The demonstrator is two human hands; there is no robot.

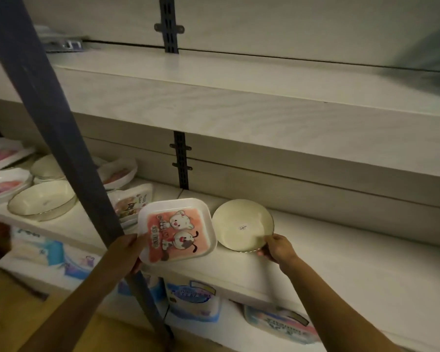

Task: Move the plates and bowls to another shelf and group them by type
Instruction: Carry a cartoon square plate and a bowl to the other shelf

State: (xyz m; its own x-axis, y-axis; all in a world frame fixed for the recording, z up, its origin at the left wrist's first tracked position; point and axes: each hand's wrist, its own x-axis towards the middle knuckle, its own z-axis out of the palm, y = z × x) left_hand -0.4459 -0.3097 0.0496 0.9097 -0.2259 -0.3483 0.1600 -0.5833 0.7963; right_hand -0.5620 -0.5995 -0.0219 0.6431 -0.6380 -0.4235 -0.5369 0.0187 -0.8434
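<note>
Cream round plate (241, 226) is sitting on the pale wooden shelf (341, 252), the right hand (277, 248) pinching its near rim; just left, the left hand (128, 251) is gripping a tilted square white cartoon-printed plate (178, 229).

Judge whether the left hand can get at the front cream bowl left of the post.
Probably not yet: the left hand grips the square plate. Otherwise the bowl lies uncovered at the shelf front, left of the post.

The square plate (178, 229) runs right from the grip of my left hand (127, 250); just beside it the round plate (241, 224) stretches back over the shelf (353, 257) from the grip of my right hand (277, 247) (bowls (42, 200) sit well left).
</note>
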